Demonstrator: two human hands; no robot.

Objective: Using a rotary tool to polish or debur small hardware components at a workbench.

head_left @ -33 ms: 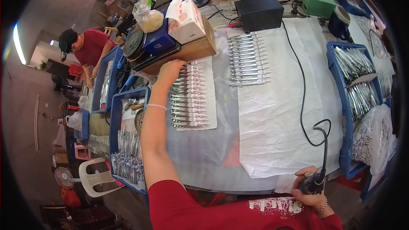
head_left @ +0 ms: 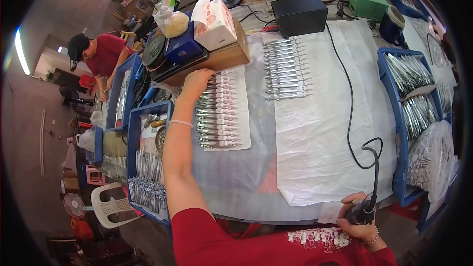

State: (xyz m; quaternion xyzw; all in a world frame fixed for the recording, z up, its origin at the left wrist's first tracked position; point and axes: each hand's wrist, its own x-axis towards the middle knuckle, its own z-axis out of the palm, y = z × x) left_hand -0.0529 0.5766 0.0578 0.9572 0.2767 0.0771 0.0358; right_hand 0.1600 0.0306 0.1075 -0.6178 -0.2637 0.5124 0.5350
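Observation:
My left hand (head_left: 198, 83) reaches to the far end of a row of slim silver metal pieces (head_left: 220, 113) with pale ends, laid side by side on a white sheet. Its fingers are curled down against the farthest pieces, and their tips are hidden. Close to my body, my right hand (head_left: 355, 219) is wrapped round a black corded hand tool (head_left: 362, 211), whose working end cannot be seen. A second row of similar metal pieces (head_left: 287, 69) lies on a larger white sheet (head_left: 325, 143) to the right.
A tissue box (head_left: 216, 23) sits on a wooden box (head_left: 224, 59) beyond my left hand. A black box (head_left: 299, 16) stands at the back; a black cord (head_left: 348, 118) crosses the sheet. Blue trays (head_left: 400, 152) (head_left: 132, 143) of metal parts flank me. Another person (head_left: 106, 54) works at far left.

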